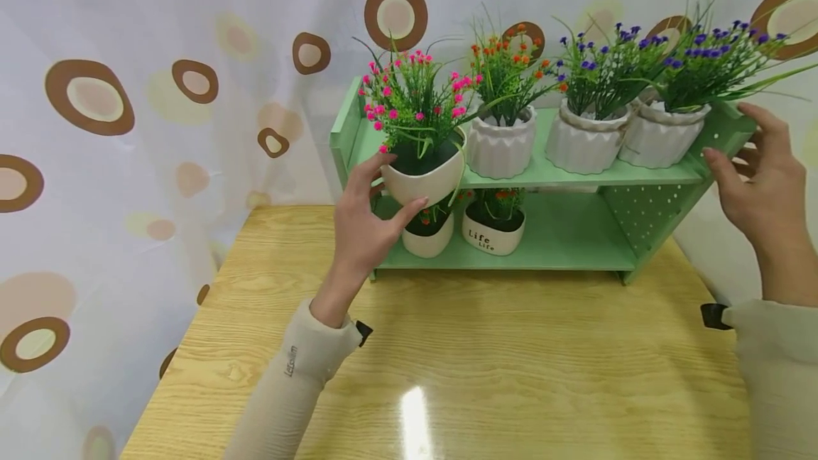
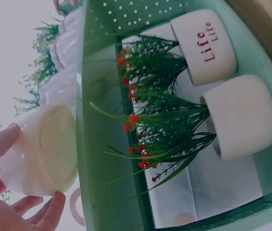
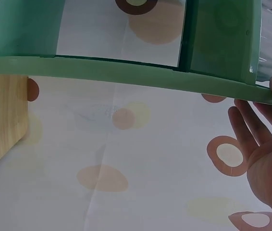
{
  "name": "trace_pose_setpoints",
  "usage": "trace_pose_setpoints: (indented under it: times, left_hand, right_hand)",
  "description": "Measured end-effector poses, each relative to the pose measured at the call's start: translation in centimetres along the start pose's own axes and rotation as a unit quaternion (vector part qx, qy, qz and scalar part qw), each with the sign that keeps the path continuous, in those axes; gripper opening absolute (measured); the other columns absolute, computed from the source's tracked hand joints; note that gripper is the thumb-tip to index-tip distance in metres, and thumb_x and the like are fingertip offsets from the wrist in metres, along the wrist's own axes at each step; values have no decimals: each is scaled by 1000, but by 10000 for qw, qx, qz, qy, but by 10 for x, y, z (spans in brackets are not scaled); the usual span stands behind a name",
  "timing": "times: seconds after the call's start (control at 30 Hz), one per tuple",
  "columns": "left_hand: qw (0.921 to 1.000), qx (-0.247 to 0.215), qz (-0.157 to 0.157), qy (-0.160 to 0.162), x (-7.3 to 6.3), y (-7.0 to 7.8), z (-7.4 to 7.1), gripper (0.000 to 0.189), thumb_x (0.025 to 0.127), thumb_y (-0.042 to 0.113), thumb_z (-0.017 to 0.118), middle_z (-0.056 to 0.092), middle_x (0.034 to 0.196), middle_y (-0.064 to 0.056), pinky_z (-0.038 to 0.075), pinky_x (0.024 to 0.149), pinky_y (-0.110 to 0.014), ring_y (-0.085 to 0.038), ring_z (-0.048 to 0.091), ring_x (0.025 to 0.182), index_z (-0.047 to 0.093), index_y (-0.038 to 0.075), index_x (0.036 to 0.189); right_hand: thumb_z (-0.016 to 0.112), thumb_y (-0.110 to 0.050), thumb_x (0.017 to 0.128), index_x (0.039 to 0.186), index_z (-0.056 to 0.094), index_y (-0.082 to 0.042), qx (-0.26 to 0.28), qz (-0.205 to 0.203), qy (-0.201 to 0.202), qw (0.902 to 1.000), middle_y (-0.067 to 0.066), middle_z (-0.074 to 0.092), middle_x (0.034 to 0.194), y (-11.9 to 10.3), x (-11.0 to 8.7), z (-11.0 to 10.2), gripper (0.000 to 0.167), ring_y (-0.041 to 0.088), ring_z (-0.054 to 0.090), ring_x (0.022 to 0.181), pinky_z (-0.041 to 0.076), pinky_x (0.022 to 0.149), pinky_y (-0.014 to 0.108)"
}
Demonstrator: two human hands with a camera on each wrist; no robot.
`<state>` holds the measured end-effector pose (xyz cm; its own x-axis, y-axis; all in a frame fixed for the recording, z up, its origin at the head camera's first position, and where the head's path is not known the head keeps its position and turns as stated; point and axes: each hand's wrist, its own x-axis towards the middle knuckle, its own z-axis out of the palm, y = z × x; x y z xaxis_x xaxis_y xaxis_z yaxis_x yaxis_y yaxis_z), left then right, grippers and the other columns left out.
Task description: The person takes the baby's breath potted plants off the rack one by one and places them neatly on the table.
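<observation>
My left hand holds a plain white pot of pink artificial flowers, fingers on its left side and thumb across its front. Tilted, the pot overlaps the left front edge of the green two-tier shelf. In the left wrist view, the base of this pot shows close beside the upper board. At the shelf's right end, my right hand grips the top of the side panel, thumb on the near inner side and fingers along the outside.
Along the upper tier stand a fluted white pot with orange flowers and two twine-tied pots with purple ones. Two white pots with red flowers, one marked "Life", sit below. The shelf stands on a wooden table against a patterned curtain.
</observation>
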<state>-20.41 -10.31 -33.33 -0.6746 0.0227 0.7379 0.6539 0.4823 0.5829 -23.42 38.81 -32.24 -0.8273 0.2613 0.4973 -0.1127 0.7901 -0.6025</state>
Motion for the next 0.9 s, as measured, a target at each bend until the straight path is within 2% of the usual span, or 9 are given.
trace_pose_setpoints:
  times: [0.13, 0.23, 0.37, 0.43, 0.53, 0.63, 0.73, 0.83, 0.9]
  left_hand:
    - [10000, -14, 57, -33, -20, 2, -7, 72, 81, 21, 92, 62, 138, -10, 58, 100, -39, -24, 63, 122, 57, 8, 142]
    - [10000, 30, 94, -10, -34, 4, -13, 74, 79, 18, 93, 63, 137, -11, 58, 102, -38, -24, 63, 125, 57, 7, 142]
    - [9999, -73, 81, 47, -49, 6, -23, 75, 78, 13, 93, 63, 138, -10, 57, 104, -37, -24, 60, 130, 57, 8, 143]
    - [9999, -89, 56, 84, -56, 7, -29, 77, 77, 10, 93, 63, 140, -9, 57, 104, -39, -23, 60, 131, 56, 9, 145]
    - [9999, 32, 36, 132, -71, 6, -42, 85, 75, 8, 94, 61, 144, -9, 57, 104, -39, -23, 58, 133, 54, 11, 149]
    - [9995, 227, -10, 210, -90, 0, -57, 89, 73, 6, 94, 60, 144, -10, 57, 105, -35, -21, 58, 135, 52, 11, 152]
    - [9987, 376, -6, 350, -108, -13, -72, 85, 74, 11, 95, 62, 141, -13, 55, 105, -26, -17, 58, 134, 54, 7, 149]
    - [9972, 531, -31, 518, -121, -28, -86, 79, 77, 17, 94, 64, 135, -16, 52, 104, -18, -9, 58, 132, 56, 4, 145]
    - [9958, 645, -99, 636, -126, -39, -93, 78, 76, 15, 94, 65, 133, -17, 51, 103, -15, -4, 58, 130, 57, 3, 144]
  right_hand:
    - [46, -35, 110, 162, 17, -43, 3, 27, -69, 10000, 11, 37, 166, 1, -1, 1, 61, 34, 46, 147, 36, 125, 36]
    - [46, -35, 110, 161, 17, -44, -11, -15, -32, 10000, 9, 37, 166, 1, -1, 2, 60, 18, 48, 146, 36, 124, 32]
    - [47, -34, 110, 161, 19, -43, -26, -44, 35, 10000, 9, 39, 165, 1, 0, 2, 60, -7, 45, 138, 37, 121, 24]
    - [48, -34, 110, 161, 19, -43, -9, -53, 51, 10000, 8, 40, 164, 1, 0, 2, 59, -10, 45, 136, 36, 121, 24]
    - [48, -34, 110, 161, 20, -44, 12, -44, 49, 10000, 8, 40, 165, 1, 0, 4, 59, -2, 47, 141, 36, 122, 25]
    - [47, -33, 110, 160, 19, -47, 30, -41, 16, 10000, 7, 38, 166, 1, 0, 5, 59, 20, 48, 147, 36, 123, 29]
    - [46, -33, 110, 160, 18, -47, 6, -31, 20, 10000, 7, 38, 166, 0, 1, 5, 59, 31, 47, 147, 36, 123, 31]
    - [46, -33, 110, 160, 18, -47, -41, 9, 45, 10000, 8, 38, 166, 0, 1, 4, 59, 34, 47, 146, 36, 124, 32]
    - [46, -32, 110, 160, 17, -47, -59, 54, 44, 10000, 8, 37, 166, 0, 0, 3, 59, 35, 47, 146, 36, 124, 33]
